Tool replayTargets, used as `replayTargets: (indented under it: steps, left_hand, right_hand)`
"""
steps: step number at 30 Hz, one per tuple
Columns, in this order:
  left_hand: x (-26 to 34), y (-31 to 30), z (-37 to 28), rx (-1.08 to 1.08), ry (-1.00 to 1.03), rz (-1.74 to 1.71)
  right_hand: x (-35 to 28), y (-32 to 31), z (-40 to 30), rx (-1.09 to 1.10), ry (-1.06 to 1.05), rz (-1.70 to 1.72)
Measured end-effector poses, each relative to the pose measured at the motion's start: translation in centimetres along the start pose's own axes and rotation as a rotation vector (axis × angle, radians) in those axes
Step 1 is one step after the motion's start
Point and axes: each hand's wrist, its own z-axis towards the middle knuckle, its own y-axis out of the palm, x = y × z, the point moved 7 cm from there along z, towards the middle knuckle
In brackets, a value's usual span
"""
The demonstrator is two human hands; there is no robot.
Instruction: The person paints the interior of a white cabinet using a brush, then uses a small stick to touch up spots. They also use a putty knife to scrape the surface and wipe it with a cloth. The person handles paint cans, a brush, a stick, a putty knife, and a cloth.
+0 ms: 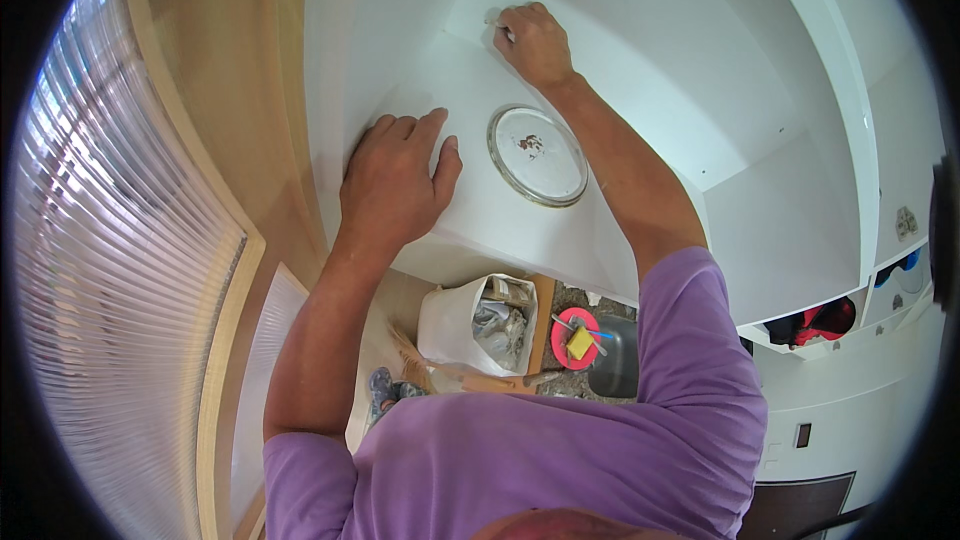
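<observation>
Inside a white cabinet, my right hand reaches to the back corner, fingers bent together. A small pale piece shows at its fingertips, mostly covered by the fingers, so its kind is unclear. My left hand rests on the white surface beside the left side panel, empty, its thumb and index finger apart. Between my two arms lies a round, clear-rimmed shallow dish or lid. Several reddish-brown crumbs or flakes sit at its middle.
A wood-framed ribbed-glass door stands at left. Below are a white bag stuffed with rubbish, a pink basin holding a yellow sponge, and a sink. At right, a red-and-black item occupies a compartment.
</observation>
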Motion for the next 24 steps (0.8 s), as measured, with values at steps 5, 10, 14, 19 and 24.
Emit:
replayTargets:
  steps: [5,10,14,19,24]
  left_hand:
    - [0.00,-0.08,-0.04,0.013,-0.001,-0.003]
    - [-0.02,-0.02,-0.02,0.002,-0.010,-0.002]
    - [0.01,-0.08,-0.04,0.005,0.003,-0.005]
    - [-0.05,-0.07,-0.05,0.006,0.005,-0.011]
    - [-0.10,0.00,-0.09,0.006,0.002,-0.002]
  right_hand:
    - [-0.46,-0.10,0.06,0.000,-0.019,-0.013]
    - [-0.43,-0.09,0.04,-0.001,-0.033,-0.024]
    - [-0.50,-0.18,0.05,-0.002,-0.032,-0.030]
    - [-0.68,-0.15,0.15,-0.008,-0.033,-0.030]
    - [-0.60,0.14,0.33,-0.029,-0.007,-0.040]
